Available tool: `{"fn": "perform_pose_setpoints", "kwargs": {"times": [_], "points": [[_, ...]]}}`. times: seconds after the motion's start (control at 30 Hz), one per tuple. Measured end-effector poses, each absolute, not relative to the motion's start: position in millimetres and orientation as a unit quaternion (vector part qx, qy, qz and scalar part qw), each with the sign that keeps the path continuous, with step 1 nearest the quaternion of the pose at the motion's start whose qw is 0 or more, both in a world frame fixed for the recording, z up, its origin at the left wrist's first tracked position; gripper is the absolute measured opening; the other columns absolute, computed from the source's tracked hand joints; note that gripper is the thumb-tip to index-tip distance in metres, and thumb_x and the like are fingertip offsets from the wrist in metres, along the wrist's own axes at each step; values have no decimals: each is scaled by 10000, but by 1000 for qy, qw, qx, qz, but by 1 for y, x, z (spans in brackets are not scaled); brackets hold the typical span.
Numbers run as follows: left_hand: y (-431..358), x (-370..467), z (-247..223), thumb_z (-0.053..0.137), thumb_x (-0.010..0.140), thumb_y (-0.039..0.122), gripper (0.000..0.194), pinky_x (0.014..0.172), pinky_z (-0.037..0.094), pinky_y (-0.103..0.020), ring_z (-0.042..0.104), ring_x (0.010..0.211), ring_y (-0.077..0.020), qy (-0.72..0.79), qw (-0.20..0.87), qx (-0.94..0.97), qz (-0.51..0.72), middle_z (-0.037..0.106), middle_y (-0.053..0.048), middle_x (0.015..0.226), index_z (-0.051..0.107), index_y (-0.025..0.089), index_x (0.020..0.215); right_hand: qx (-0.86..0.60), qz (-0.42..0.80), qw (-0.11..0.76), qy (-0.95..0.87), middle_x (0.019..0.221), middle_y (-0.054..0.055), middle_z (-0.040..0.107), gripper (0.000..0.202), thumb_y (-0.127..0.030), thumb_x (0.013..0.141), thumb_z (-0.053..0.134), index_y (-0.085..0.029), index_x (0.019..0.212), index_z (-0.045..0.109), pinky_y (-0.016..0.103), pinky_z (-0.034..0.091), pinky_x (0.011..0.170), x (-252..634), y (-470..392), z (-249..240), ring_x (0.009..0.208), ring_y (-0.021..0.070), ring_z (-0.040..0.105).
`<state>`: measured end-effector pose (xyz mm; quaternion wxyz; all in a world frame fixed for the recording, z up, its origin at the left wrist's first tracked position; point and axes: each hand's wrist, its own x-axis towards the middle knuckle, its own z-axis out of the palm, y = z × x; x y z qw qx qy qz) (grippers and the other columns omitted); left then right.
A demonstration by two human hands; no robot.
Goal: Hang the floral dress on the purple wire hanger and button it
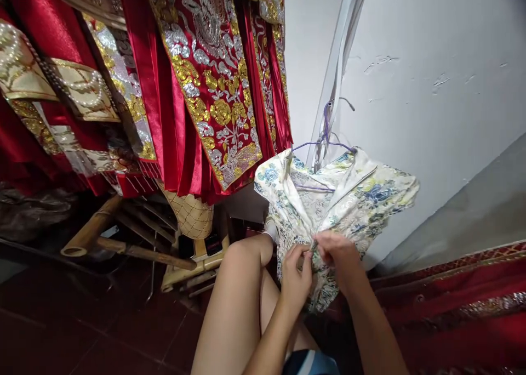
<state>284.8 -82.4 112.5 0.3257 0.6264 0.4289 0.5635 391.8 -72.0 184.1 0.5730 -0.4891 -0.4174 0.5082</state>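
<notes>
A cream dress with blue and yellow flowers hangs on a purple wire hanger against the white wall. My left hand and my right hand meet at the dress's front, low down, each pinching the fabric where the two edges come together. What sits between the fingertips is too small to make out. My bare knee rises just left of the hands.
Red garments with gold and silver embroidery hang at the upper left. Under them stand bamboo poles and a woven cone on a dark red tiled floor. More red embroidered cloth lies at the right.
</notes>
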Motion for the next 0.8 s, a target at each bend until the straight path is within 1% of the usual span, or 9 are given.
{"fn": "perform_pose_setpoints", "kwargs": {"times": [0.1, 0.23, 0.37, 0.43, 0.5, 0.57, 0.67, 0.73, 0.8], "points": [[-78, 279, 105, 485, 976, 239, 193, 752, 422, -282, 591, 819, -192, 439, 314, 648, 538, 627, -45, 827, 615, 178, 848, -441, 510, 607, -421, 483, -57, 456, 340, -435, 637, 844, -155, 702, 661, 209, 150, 376, 407, -33, 236, 406, 49, 295], [-68, 274, 96, 484, 953, 202, 189, 714, 400, -277, 556, 771, -180, 439, 307, 683, 497, 591, -30, 779, 582, 180, 793, -374, 504, 648, -431, 498, -61, 442, 231, -289, 640, 829, -131, 698, 670, 170, 168, 356, 418, 8, 302, 411, 29, 305], [-51, 263, 123, 526, 890, 143, 134, 684, 419, -269, 540, 694, -157, 408, 379, 700, 447, 566, -4, 704, 605, 171, 786, -351, 479, 675, -437, 490, -54, 449, 171, -268, 691, 766, -127, 720, 673, 172, 200, 355, 412, 13, 314, 406, 40, 334], [-39, 258, 160, 563, 865, 124, 116, 735, 464, -274, 581, 736, -155, 368, 396, 701, 466, 620, -14, 777, 658, 170, 912, -354, 463, 677, -450, 495, -51, 470, 163, -284, 725, 746, -146, 747, 663, 174, 229, 370, 405, 6, 305, 411, 50, 362], [-24, 253, 206, 591, 901, 181, 308, 826, 491, -302, 623, 842, -168, 345, 327, 680, 559, 669, -42, 934, 614, 191, 1207, -362, 433, 679, -469, 499, -49, 493, 158, -298, 754, 732, -165, 757, 648, 181, 255, 387, 401, -1, 297, 419, 60, 382], [-7, 253, 250, 540, 962, 226, 387, 867, 490, -319, 626, 867, -169, 316, 231, 699, 599, 678, -52, 982, 545, 216, 1350, -365, 405, 677, -494, 486, -54, 488, 158, -306, 775, 723, -179, 752, 632, 193, 268, 398, 399, -6, 293, 419, 68, 381], [15, 260, 290, 511, 990, 234, 243, 860, 478, -322, 627, 912, -185, 291, 130, 765, 559, 691, -72, 1038, 642, 203, 1192, -350, 379, 680, -522, 467, -73, 429, 174, -303, 783, 722, -190, 722, 605, 206, 260, 403, 401, -6, 296, 413, 70, 353], [22, 269, 299, 524, 989, 243, 156, 801, 467, -310, 617, 859, -189, 290, 85, 785, 540, 686, -65, 936, 666, 179, 987, -346, 367, 685, -527, 475, -79, 406, 196, -313, 780, 727, -194, 707, 590, 213, 249, 403, 404, -1, 295, 414, 69, 338], [21, 278, 302, 533, 989, 249, 175, 757, 450, -301, 598, 799, -181, 283, 53, 783, 552, 657, -49, 839, 634, 174, 869, -358, 361, 686, -520, 481, -80, 409, 205, -326, 767, 730, -198, 708, 581, 221, 221, 398, 404, 5, 285, 407, 66, 314]]}}
